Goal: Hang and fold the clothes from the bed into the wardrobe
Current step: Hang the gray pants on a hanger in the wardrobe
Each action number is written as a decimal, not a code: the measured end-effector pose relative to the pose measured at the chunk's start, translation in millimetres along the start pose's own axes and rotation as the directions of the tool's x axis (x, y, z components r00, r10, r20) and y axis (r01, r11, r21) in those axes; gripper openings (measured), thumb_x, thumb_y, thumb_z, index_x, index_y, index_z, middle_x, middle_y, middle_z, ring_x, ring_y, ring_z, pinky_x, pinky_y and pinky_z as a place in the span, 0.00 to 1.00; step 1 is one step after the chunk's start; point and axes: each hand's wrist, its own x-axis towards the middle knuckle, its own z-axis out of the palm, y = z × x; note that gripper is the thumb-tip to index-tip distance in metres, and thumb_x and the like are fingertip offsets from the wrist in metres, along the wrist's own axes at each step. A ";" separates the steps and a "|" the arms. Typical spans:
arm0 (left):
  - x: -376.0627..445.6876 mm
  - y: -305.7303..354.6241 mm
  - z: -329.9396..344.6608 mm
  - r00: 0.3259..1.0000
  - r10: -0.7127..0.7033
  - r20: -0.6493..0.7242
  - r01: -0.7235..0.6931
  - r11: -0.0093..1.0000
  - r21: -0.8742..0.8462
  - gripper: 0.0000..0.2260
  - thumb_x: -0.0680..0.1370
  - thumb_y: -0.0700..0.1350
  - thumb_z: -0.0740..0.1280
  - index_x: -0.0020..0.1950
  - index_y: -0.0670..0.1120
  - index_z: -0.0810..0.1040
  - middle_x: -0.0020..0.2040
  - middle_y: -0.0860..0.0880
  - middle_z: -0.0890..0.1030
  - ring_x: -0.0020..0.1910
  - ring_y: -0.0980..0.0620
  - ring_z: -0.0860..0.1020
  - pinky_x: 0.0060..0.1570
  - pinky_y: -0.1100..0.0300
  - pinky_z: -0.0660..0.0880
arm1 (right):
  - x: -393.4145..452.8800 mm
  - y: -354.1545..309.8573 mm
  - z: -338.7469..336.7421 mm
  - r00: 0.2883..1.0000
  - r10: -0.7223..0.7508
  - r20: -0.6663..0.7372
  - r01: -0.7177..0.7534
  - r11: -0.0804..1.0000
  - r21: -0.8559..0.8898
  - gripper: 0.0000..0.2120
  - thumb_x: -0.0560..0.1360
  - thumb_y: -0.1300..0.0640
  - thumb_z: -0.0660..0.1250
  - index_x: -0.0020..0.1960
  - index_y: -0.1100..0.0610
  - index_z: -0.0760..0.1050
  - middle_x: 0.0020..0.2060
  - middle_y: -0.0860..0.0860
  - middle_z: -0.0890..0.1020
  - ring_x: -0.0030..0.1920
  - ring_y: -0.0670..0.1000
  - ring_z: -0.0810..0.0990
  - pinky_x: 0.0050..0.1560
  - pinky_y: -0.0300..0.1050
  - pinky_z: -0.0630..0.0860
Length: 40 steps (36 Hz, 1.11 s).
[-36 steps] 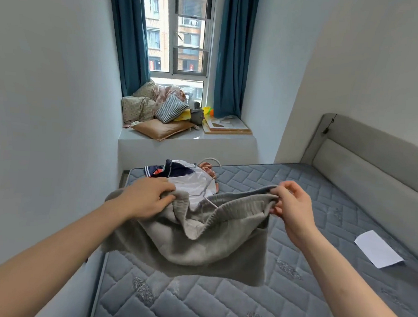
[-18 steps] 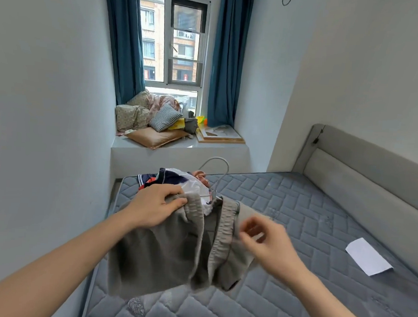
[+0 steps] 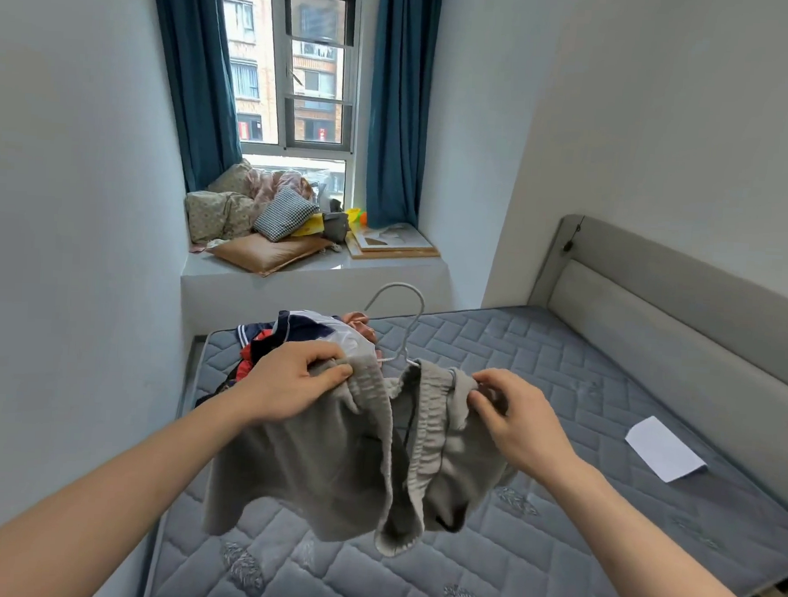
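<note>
- Over the near half of the bed (image 3: 539, 374): grey shorts (image 3: 329, 459) held up in the air, off the mattress, between both hands.
- Left hand (image 3: 287, 384) curled round one end of the elastic waistband, thumb on top. Right hand (image 3: 513, 423) pinches the other end with fingertips, just where the white wire hanger (image 3: 404, 326) meets the cloth.
- Hanger's hook stands upright above the waistband; its lower arms are hidden inside the fabric, so whether both ends are seated cannot be told.
- Progress, as judged: this garment is partway onto its hanger, not yet hung. Task looks early to mid.
- Left to do: a pile of clothes (image 3: 308, 339) (navy, white, red, pink) lies on the far corner of the mattress, behind the left hand; how many pieces is unclear.
- Wardrobe not in view, so nothing can be said of what is already stored.
- White sheet of paper (image 3: 665, 447) lies well apart on the right of the mattress.
</note>
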 end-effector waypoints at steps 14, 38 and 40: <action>35.2 53.3 61.0 0.985 0.138 0.107 -0.138 0.990 -0.015 0.07 0.83 0.50 0.65 0.46 0.54 0.78 0.41 0.54 0.79 0.42 0.57 0.76 0.47 0.53 0.73 | -48.0 23.6 -18.0 0.993 0.117 0.034 -0.121 0.979 0.164 0.05 0.80 0.52 0.66 0.45 0.48 0.75 0.36 0.44 0.80 0.38 0.46 0.77 0.43 0.50 0.75; 101.0 315.9 266.8 0.859 0.500 0.111 -0.480 0.862 -0.164 0.19 0.80 0.53 0.69 0.71 0.54 0.74 0.67 0.56 0.75 0.68 0.54 0.70 0.72 0.53 0.64 | -238.4 185.1 -221.9 0.735 0.550 -0.396 -0.481 0.835 0.266 0.08 0.78 0.52 0.69 0.40 0.48 0.75 0.35 0.46 0.80 0.37 0.46 0.78 0.42 0.48 0.75; 104.9 345.9 291.8 0.833 0.534 0.146 -0.503 0.840 -0.204 0.17 0.81 0.50 0.69 0.69 0.54 0.75 0.65 0.57 0.76 0.68 0.55 0.70 0.71 0.53 0.65 | -259.6 200.4 -241.3 0.701 0.577 -0.419 -0.522 0.815 0.251 0.09 0.78 0.50 0.69 0.41 0.49 0.74 0.35 0.46 0.80 0.37 0.47 0.78 0.42 0.50 0.75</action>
